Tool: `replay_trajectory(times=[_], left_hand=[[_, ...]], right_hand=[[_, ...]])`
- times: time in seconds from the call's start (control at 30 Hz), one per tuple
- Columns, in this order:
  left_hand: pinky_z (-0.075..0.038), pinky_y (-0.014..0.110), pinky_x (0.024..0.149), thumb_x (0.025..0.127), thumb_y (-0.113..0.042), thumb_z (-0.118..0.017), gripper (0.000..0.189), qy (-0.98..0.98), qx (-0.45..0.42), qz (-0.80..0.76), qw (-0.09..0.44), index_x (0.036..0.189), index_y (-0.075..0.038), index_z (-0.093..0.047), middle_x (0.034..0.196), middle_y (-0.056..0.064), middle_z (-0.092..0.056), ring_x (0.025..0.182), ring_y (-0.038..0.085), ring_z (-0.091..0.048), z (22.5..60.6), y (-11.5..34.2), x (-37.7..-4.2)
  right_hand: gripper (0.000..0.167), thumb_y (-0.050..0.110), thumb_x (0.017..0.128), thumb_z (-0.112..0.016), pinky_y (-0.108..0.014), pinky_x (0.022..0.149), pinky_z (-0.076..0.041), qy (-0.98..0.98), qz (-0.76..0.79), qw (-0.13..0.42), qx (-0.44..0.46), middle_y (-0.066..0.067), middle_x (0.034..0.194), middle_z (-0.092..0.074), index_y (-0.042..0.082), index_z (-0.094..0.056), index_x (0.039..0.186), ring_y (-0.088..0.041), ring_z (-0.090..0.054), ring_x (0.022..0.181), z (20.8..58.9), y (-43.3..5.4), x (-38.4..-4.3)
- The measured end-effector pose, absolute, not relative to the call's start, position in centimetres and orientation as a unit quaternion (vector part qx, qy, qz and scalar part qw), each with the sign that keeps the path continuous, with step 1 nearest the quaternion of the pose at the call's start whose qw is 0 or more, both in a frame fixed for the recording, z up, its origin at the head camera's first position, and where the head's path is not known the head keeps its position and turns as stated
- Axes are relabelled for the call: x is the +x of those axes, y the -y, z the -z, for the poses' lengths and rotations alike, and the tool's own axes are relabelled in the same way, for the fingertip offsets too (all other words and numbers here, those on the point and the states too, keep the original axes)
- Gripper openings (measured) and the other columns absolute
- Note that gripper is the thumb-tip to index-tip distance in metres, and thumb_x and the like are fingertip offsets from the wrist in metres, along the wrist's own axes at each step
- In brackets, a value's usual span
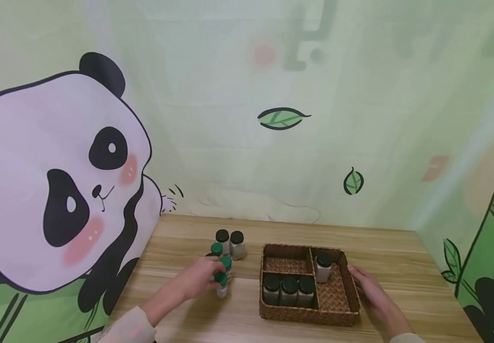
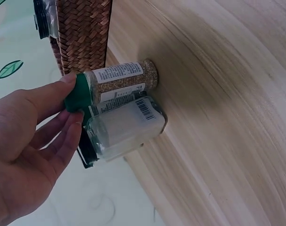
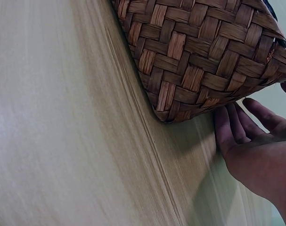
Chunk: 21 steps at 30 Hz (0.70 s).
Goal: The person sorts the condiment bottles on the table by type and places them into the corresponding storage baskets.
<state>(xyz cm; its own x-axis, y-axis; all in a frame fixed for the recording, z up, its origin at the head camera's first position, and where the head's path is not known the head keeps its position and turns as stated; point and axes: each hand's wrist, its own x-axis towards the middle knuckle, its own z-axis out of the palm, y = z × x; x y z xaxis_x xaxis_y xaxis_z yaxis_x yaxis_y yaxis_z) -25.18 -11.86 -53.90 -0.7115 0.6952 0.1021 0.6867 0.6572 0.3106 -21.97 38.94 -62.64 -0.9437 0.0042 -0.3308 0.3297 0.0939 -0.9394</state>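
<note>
My left hand (image 1: 201, 278) reaches to a cluster of small spice jars on the wooden table (image 1: 401, 267). It pinches the green cap of a seed-filled jar (image 1: 221, 282), thumb on one side of the cap and fingers on the other. The left wrist view shows that hand (image 2: 74, 99) on the green-capped jar (image 2: 119, 82), which stands against a clear jar with a black lid (image 2: 126, 127). My right hand (image 1: 364, 281) lies open, its straight fingers against the right wall of a woven basket (image 1: 307, 317). In the right wrist view the fingertips (image 3: 230, 120) touch the basket's corner (image 3: 204, 56).
The basket has compartments: three black-lidded jars (image 1: 288, 289) stand in the front one, one jar (image 1: 323, 266) in the right one, and the back left one is bare. Two black-lidded jars (image 1: 229, 244) and other green-capped jars (image 1: 216, 249) stand behind my left hand. A printed wall backs the table.
</note>
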Motion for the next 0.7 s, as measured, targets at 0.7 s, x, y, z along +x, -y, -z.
replay_trajectory(times=[0.7], left_hand=[[-0.057,0.028,0.077,0.096,-0.027,-0.083,0.033,-0.878,0.379,-0.289,0.035,0.124,-0.009,-0.078,0.106,-0.005,-0.069,0.092,0.013,-0.066,49.9,9.2,-26.3]], right_hand=[[0.081,0.051,0.113,-0.044,-0.062,0.126,-0.017,-0.726,0.667,0.121,0.117,-0.033,0.164,-0.034,-0.011,-0.026,0.161,-0.048,-0.024,0.155,62.4,-38.7,-21.7]])
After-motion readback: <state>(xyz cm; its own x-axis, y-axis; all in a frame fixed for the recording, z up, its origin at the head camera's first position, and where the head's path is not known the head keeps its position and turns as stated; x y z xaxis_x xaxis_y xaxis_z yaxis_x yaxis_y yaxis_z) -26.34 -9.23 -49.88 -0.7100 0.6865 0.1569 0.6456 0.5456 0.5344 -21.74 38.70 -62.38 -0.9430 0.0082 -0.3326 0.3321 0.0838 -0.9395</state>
